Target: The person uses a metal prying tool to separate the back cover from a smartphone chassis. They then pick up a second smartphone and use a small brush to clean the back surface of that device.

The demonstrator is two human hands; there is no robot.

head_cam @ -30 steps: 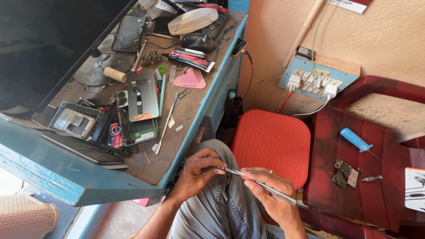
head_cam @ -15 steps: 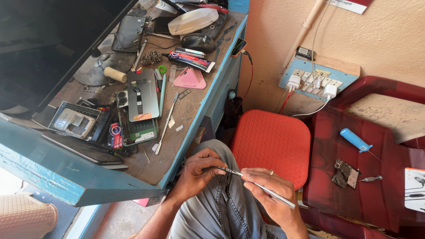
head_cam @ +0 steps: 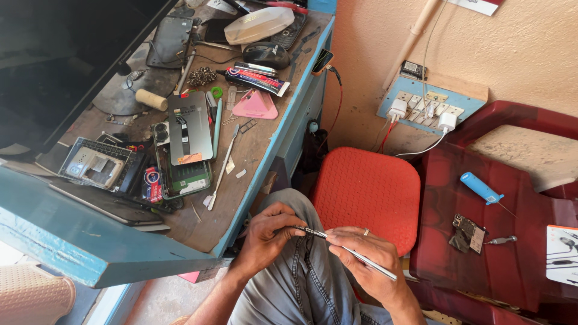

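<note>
Over our knee at six o'clock, we pinch the tip of a thin metal tool (head_cam: 346,250) in our left hand (head_cam: 265,238) and grip its shaft in our right hand (head_cam: 364,265), the opened phone (head_cam: 183,153) lying untouched on the workbench (head_cam: 241,198) at ten o'clock.

Changes since the two earlier pictures:

- Tool (head_cam: 349,250): the thin metal shaft has lost some of its length past the right hand (head_cam: 367,265); its far end, which at first reached well beyond the wrist, now stops beside the palm. The near tip remains at the left fingers.
- Left hand (head_cam: 268,235): fingers curled slightly tighter around the tool tip over the knee.
- Right hand: shifted a little along the shaft toward the left hand; the gap between the two hands is narrower.
- View: a very slight drift only.
</note>
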